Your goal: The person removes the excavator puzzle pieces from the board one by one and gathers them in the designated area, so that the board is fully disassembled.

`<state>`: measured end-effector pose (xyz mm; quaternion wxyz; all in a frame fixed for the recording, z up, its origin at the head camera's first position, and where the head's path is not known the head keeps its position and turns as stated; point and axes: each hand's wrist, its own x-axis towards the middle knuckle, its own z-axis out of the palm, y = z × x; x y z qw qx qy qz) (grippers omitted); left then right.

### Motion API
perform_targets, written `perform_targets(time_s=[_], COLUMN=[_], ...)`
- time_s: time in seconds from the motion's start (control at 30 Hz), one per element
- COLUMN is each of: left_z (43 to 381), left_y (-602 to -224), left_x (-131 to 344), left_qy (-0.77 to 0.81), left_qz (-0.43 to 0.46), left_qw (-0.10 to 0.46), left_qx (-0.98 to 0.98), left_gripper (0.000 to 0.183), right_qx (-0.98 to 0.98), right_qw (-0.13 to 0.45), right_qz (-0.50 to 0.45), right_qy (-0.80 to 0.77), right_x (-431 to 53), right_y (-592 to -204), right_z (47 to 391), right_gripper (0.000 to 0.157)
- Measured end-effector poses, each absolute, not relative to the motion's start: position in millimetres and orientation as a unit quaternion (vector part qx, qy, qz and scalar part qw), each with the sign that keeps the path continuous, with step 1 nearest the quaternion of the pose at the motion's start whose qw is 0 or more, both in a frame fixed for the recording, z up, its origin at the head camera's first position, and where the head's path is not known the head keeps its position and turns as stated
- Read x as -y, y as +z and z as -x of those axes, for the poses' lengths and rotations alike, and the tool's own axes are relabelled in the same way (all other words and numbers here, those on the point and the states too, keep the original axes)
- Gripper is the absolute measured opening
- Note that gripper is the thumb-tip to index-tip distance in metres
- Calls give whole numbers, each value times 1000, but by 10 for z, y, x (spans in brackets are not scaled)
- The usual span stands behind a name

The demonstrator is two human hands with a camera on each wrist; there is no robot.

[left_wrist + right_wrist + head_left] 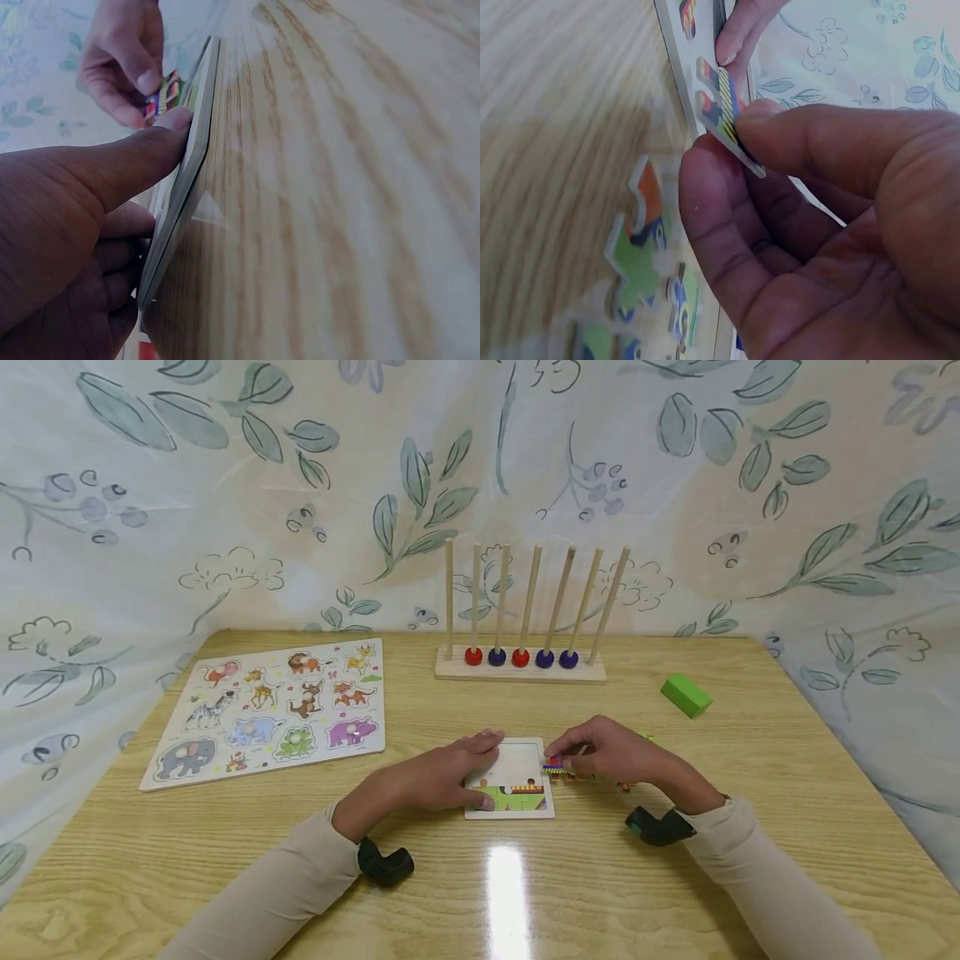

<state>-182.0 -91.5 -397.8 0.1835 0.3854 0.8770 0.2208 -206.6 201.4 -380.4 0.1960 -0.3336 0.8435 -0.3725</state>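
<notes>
A small white-framed puzzle tray [549, 806] lies on the table, its front part filled with green pieces and a red-and-yellow strip. My left hand [442, 772] holds its left side, thumb over the front part and fingers along the far left corner. Between thumb and fingers, my right hand [611, 752] pinches a jigsaw piece [724, 112] with red, blue and a yellow-black striped band, just beyond the tray's right edge. Several loose jigsaw pieces [634, 266] lie on the table under the right hand, partly hidden by it in the head view.
An animal peg puzzle board [270, 714] lies at the left. Behind the tray stands a wooden peg rack [521, 670] with red and blue beads on upright rods. A green block [686, 695] sits at the right. A floral cloth [480, 485] hangs along the table's back edge.
</notes>
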Motion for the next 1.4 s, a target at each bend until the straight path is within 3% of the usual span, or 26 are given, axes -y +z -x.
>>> perform_targets(time_s=[0.37,1.4], left_z=[1822,1826], left_y=[-3979,-3981], left_x=[907,919], left_qy=[222,223], left_qz=[-394,-390], left_qw=[183,188], left_qx=[-873,-873], left_gripper=[79,79], right_qx=[-866,-887], right_qw=[190,143], right_qz=[281,255], right_qy=[-366,-357], right_x=[-2218,-2714], right_y=[-3754,-3661], right_z=[2027,1983], right_gripper=[25,24])
